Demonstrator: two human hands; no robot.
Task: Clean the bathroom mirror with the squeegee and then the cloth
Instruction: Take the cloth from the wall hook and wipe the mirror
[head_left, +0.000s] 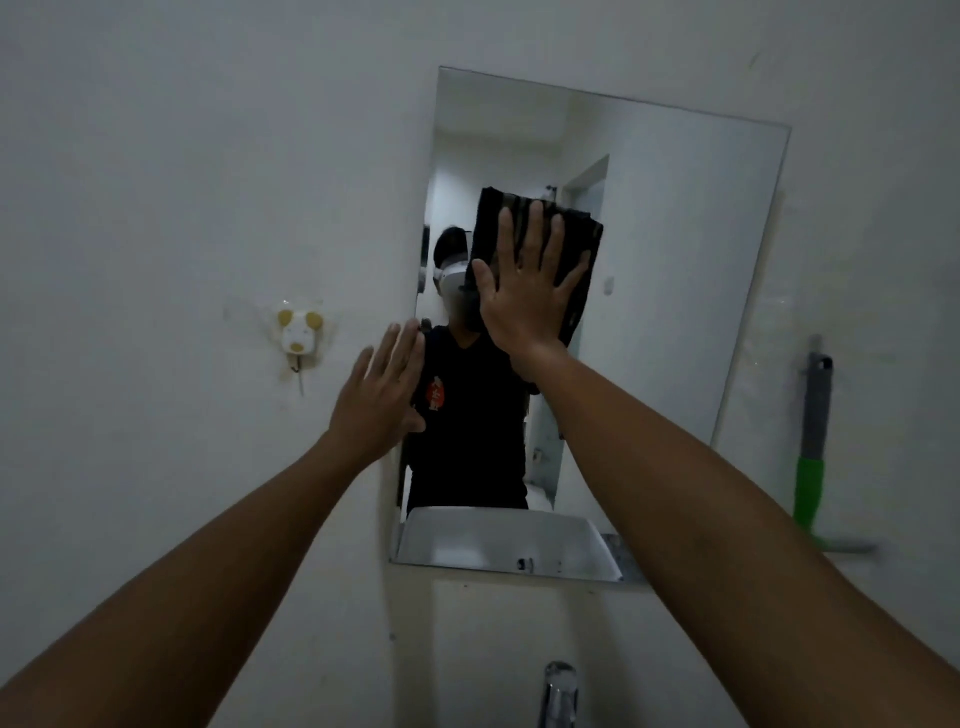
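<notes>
Pressing flat with fingers spread, the right hand (524, 291) pins the dark cloth (540, 260) to the middle of the mirror (675, 260). The left hand (382, 400), open and flat, rests at the mirror's 9 o'clock edge. The squeegee (813, 447) hangs at 3 o'clock. Nothing grips the cloth, so it could slip and fall.

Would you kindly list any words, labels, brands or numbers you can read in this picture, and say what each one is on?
No text can be read.
Red and white emblem on the black shirt reflected in the mirror: too blurred to read.
Animal-face wall hook: no lettering visible.
Squeegee handle: no lettering visible.
</notes>
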